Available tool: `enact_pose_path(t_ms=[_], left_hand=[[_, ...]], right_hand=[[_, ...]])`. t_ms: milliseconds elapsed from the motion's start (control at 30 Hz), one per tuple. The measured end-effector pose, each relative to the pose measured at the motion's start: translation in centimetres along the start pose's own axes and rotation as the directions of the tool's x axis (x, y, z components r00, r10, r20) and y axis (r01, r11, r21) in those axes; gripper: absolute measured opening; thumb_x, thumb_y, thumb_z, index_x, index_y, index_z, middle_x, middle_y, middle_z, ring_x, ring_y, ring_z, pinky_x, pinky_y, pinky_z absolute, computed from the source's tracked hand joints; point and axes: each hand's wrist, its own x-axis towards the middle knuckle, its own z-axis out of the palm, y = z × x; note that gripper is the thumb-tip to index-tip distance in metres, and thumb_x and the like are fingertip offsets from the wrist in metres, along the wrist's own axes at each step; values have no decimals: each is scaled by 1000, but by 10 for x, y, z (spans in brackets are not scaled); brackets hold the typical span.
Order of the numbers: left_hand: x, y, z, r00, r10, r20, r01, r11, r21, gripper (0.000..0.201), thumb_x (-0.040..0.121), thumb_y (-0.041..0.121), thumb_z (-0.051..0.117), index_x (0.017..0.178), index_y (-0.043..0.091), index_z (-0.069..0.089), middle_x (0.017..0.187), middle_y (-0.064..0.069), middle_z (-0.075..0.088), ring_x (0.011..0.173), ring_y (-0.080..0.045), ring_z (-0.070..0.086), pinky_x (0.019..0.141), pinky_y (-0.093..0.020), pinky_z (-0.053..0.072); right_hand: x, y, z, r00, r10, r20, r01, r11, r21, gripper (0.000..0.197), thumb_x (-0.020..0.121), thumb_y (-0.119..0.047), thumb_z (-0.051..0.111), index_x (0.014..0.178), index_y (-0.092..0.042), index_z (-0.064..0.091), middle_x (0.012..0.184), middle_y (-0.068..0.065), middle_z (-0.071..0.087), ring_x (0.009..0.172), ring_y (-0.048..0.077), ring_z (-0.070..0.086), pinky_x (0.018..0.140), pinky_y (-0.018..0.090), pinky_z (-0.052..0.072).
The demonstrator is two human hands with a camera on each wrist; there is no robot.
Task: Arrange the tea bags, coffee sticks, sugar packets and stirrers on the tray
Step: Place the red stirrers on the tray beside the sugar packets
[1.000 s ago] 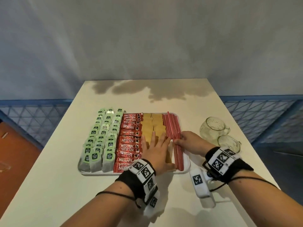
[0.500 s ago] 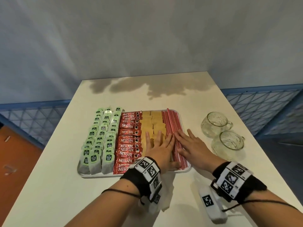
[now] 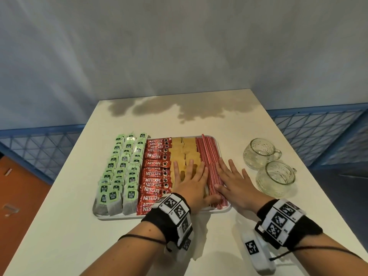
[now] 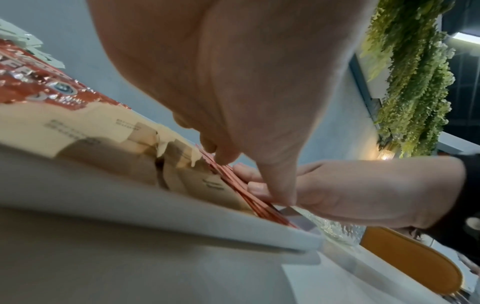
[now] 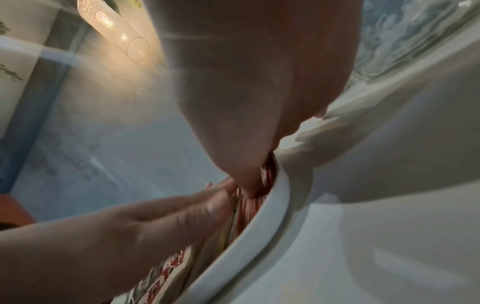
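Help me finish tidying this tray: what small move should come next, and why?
Probably slide the right hand leftward, nudging the stirrers against the sugar packets. Both hands lie flat, the left hand bracing the packets, and the stirrers' near ends splay toward the tray rim.

This looks like a café or hospitality refreshment corner rather than a home. A white table stands against a plain grey-blue wall, carrying a tray stocked in neat rows with tea bags, branded coffee sticks, brown sugar packets and red stirrers. Two glass cups sit near the table's right edge. Blue lattice railing runs behind, and the left wrist view shows hanging greenery with a warm lamp.
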Motion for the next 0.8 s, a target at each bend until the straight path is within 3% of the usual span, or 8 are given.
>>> enact_pose_path(t_ms=[333, 500, 633, 800], left_hand=[[4, -4, -12, 999, -32, -11, 32, 999, 2, 102, 85, 78, 33, 154, 19, -14, 162, -1, -18, 143, -29, -31, 85, -61, -42], [2, -10, -8, 999, -38, -1, 38, 999, 0, 106, 82, 81, 33, 155, 18, -9, 163, -3, -16, 144, -30, -31, 87, -62, -42], [7, -12, -9, 999, -47, 1, 47, 999, -15, 109, 80, 82, 35, 156, 17, -8, 162, -4, -17, 144, -29, -30, 87, -62, -41], [16, -8, -11, 998, -61, 18, 61, 998, -18, 117, 77, 84, 40, 154, 14, -13, 161, -6, -21, 145, -29, -29, 90, -62, -39]], right_hand=[[42, -20, -47, 998, -65, -25, 67, 996, 55, 63, 104, -46, 23, 155, -26, -9, 162, -9, -17, 148, 17, -21, 120, 51, -7], [51, -24, -41, 997, -53, 62, 53, 999, 2, 62, 104, -50, 18, 156, -24, -3, 164, -6, -9, 150, 16, -15, 119, 52, -9], [47, -21, -39, 998, -63, 26, 62, 997, 35, 64, 103, -51, 18, 156, -24, -7, 163, -5, -10, 150, 13, -13, 121, 49, -8], [45, -20, -46, 998, -38, 57, 37, 999, 26, 61, 105, -46, 19, 156, -21, -1, 164, -3, -3, 151, 14, -7, 120, 49, -8]])
